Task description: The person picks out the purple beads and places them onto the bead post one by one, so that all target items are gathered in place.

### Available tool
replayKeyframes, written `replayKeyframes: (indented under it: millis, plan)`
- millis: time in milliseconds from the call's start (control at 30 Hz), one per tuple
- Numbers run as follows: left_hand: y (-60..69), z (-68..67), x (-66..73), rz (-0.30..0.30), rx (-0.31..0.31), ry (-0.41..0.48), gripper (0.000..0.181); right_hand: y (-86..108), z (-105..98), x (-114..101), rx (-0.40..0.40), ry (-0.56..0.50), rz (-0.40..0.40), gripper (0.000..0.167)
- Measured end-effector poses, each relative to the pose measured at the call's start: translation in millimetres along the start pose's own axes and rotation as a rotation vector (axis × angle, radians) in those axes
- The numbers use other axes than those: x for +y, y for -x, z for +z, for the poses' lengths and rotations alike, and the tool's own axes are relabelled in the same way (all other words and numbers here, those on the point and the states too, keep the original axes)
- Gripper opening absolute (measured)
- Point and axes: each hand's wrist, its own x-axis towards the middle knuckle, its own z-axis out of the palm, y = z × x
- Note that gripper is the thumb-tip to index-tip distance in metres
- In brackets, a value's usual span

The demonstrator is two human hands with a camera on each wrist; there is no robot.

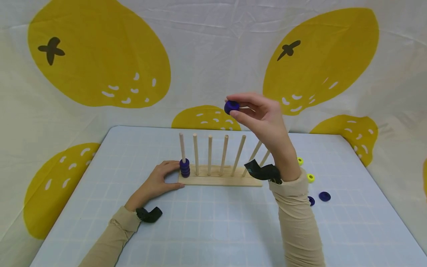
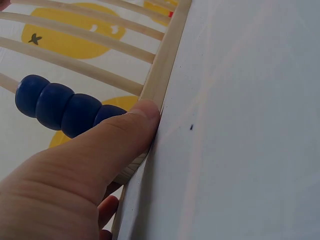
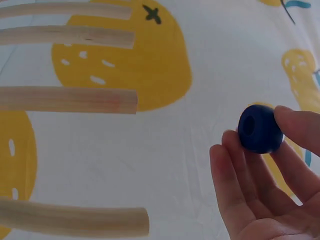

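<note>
Above the wooden peg stand point(image 1: 220, 181), my right hand point(image 1: 263, 116) pinches a dark blue bead point(image 1: 231, 107) between thumb and fingertips. The bead's hole point(image 3: 248, 125) shows in the right wrist view. My left hand point(image 1: 160, 181) holds the left end of the stand, thumb point(image 2: 125, 132) on the base's front edge and the other fingers mostly hidden behind. Several stacked blue beads point(image 1: 185, 168) sit low on the leftmost peg point(image 1: 182, 146). The other pegs in view are bare; my right forearm partly covers those at the right end.
On the table point(image 1: 207, 230), right of my right arm, lie two yellow beads, one nearer point(image 1: 311, 178) and one farther point(image 1: 300, 161). Closer to me are a blue bead point(image 1: 324, 196) and another blue one point(image 1: 311, 201) partly behind the sleeve. A lemon-print cloth point(image 1: 213, 55) hangs behind.
</note>
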Motion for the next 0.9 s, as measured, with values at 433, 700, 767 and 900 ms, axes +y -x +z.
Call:
replayKeyframes:
  millis: [433,700,767,900]
  plan:
    - [-0.6,-0.6,1.3,0.004,-0.001,0.0,0.068,-10.9,17.8,9.3,-0.107,-0.051,-0.059,0.03]
    - [-0.7,0.2,-0.5,0.03,0.011,0.007,0.067,-17.3,24.0,19.2,-0.175,-0.082,-0.08,0.03]
    - [-0.5,0.0,-0.3,0.033,0.013,0.012,0.066,-19.2,24.8,22.9,-0.202,-0.09,-0.099,0.03]
    - [-0.5,-0.2,0.1,0.03,0.012,0.016,0.066,-22.8,26.5,30.0,-0.238,-0.076,-0.128,0.031]
